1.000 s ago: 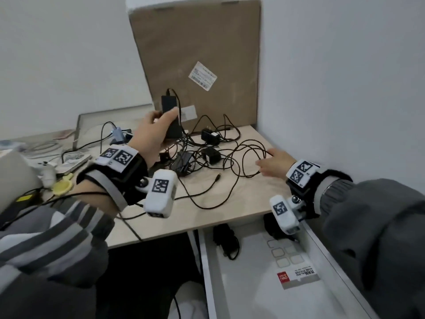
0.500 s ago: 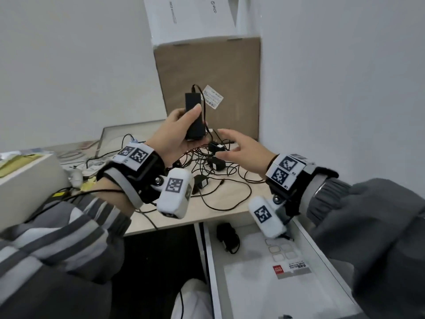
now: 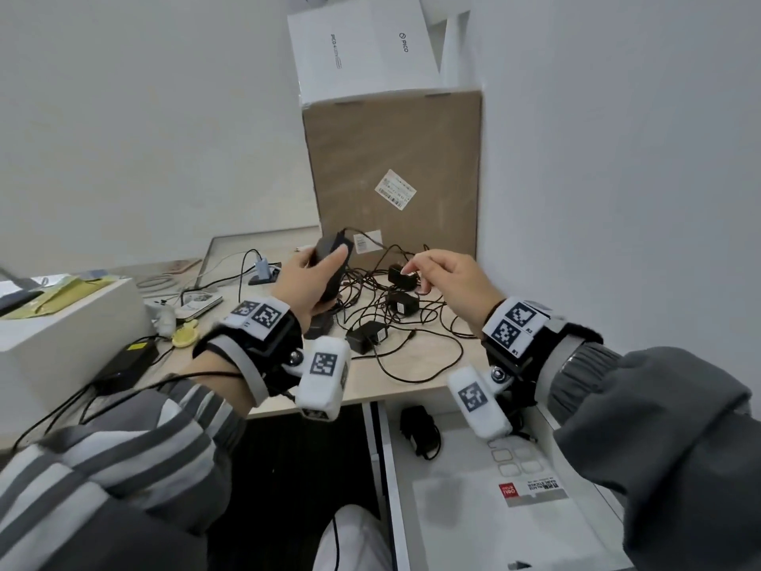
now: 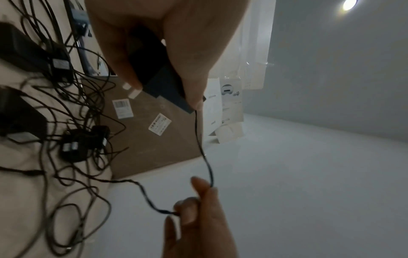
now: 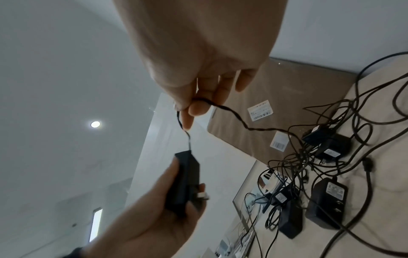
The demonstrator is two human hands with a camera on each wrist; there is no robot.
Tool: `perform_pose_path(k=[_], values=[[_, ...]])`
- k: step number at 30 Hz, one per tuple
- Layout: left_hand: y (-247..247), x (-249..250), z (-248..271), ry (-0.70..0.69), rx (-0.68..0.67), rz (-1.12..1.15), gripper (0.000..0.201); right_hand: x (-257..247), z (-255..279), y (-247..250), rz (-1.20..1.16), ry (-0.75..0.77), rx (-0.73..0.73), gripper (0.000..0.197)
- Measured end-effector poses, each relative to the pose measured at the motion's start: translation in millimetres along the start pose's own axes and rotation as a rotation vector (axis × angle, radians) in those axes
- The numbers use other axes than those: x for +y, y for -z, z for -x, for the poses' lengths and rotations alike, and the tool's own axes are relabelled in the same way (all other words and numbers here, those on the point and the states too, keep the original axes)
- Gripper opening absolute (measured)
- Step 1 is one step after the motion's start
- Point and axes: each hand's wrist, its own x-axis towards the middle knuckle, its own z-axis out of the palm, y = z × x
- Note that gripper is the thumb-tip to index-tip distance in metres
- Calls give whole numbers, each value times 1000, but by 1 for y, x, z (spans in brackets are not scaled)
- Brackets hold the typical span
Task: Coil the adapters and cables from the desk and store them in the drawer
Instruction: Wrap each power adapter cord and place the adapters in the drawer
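My left hand (image 3: 306, 278) grips a black power adapter (image 3: 331, 261) and holds it above the desk; the same adapter (image 4: 159, 75) fills the left wrist view. Its thin black cable (image 4: 204, 153) runs from the adapter's end to my right hand (image 3: 436, 278), which pinches the cable (image 5: 223, 106) between thumb and fingers a short way from the brick (image 5: 183, 181). Below both hands lies a tangle of several black adapters and cables (image 3: 391, 315) on the light wooden desk (image 3: 412, 385). The white drawer (image 3: 486, 508) stands open at the lower right with a coiled black adapter (image 3: 420, 430) inside.
A brown cardboard box (image 3: 395, 171) stands against the back wall with a white box (image 3: 362, 47) on top. A white wall closes the right side. A white appliance (image 3: 61, 323), a black adapter (image 3: 127, 360) and small items crowd the desk's left.
My right hand rose from the cable tangle on the desk, came over to the adapter and took hold of its cable. My left hand keeps gripping the adapter and has tilted it.
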Motion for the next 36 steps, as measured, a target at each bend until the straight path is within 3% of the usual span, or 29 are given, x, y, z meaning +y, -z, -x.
perform_pose_path(k=[4, 8, 10, 14, 19, 21, 24, 27, 30, 32, 36], values=[[-6, -26, 2, 145, -103, -84, 37, -8, 10, -16, 35, 9, -95, 27], [-15, -46, 8, 243, -242, -23, 50, -4, 12, -25, 70, -12, -77, 29], [-17, -58, 8, 276, -233, -17, 60, 1, 14, -26, 117, -45, -94, 32], [-19, -71, 10, 180, -163, -278, 51, 15, 18, -21, 125, -159, 24, 37], [-13, -77, 17, 76, -382, -419, 51, 32, 14, -4, 213, -259, 142, 38], [-7, -82, 20, 74, -438, -412, 48, 41, 11, 7, 291, -287, 177, 35], [3, -93, 15, 78, -307, -240, 40, 56, 10, 26, 355, -326, 195, 32], [8, -95, 8, 124, -138, 30, 28, 67, 16, 33, 391, -330, 72, 32], [6, -87, 7, 129, -113, 194, 24, 78, 27, 29, 409, -402, -207, 32], [6, -80, 10, 122, -195, 281, 23, 87, 32, 28, 424, -488, -327, 29], [9, -73, 23, 150, -548, 217, 28, 96, 35, 41, 555, -539, -342, 27]])
